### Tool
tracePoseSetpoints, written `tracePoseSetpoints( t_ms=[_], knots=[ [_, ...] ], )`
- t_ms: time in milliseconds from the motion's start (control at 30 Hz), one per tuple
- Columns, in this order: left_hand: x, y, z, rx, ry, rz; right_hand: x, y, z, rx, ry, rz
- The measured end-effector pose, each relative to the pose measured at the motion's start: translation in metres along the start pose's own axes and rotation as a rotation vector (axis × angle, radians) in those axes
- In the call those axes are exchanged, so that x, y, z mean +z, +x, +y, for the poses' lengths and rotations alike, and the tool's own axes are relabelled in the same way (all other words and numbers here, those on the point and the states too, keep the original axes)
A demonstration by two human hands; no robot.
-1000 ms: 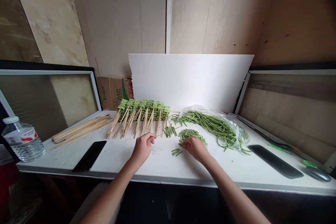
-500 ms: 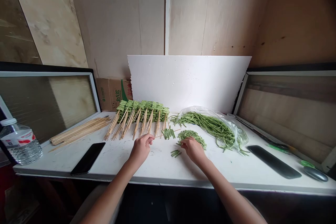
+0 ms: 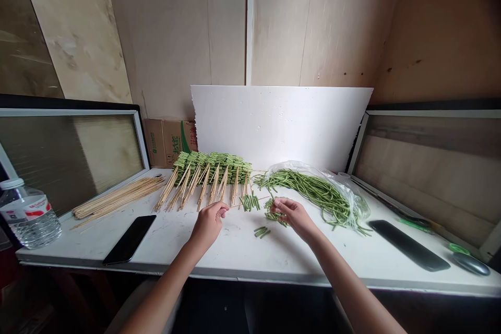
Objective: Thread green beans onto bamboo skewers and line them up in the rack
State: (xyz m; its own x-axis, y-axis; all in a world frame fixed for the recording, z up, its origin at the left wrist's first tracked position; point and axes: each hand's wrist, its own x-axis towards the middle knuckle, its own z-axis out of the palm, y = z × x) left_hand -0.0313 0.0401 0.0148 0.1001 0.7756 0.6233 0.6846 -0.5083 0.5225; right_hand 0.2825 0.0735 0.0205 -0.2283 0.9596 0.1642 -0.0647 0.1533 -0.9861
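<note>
While left hand [image 3: 207, 223] pinches skewer [image 3: 234, 206], right hand [image 3: 293, 216] angled inward, gripping bean piece [image 3: 272, 195]

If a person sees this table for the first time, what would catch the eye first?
Probably the stack of green bean skewers, at the back of the white table, left of centre. Next, the long beans spilling from a clear plastic bag, right of the stack. In front, the left hand holds a skewer threaded with bean pieces.
</note>
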Motion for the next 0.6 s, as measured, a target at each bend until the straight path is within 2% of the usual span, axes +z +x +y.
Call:
tracePoseSetpoints(
  t_ms=[167,433,600],
  knots=[
    [0.002,-0.001,0.003,0.010,-0.034,-0.019,0.010,-0.002,-0.004,0.018,0.270,0.000],
    [0.003,-0.002,0.009,-0.002,-0.071,-0.021,0.019,-0.001,-0.002,-0.021,0.338,0.078],
    [0.003,-0.002,0.010,-0.005,-0.063,-0.021,0.020,-0.001,-0.001,-0.022,0.290,0.079]
  ],
)
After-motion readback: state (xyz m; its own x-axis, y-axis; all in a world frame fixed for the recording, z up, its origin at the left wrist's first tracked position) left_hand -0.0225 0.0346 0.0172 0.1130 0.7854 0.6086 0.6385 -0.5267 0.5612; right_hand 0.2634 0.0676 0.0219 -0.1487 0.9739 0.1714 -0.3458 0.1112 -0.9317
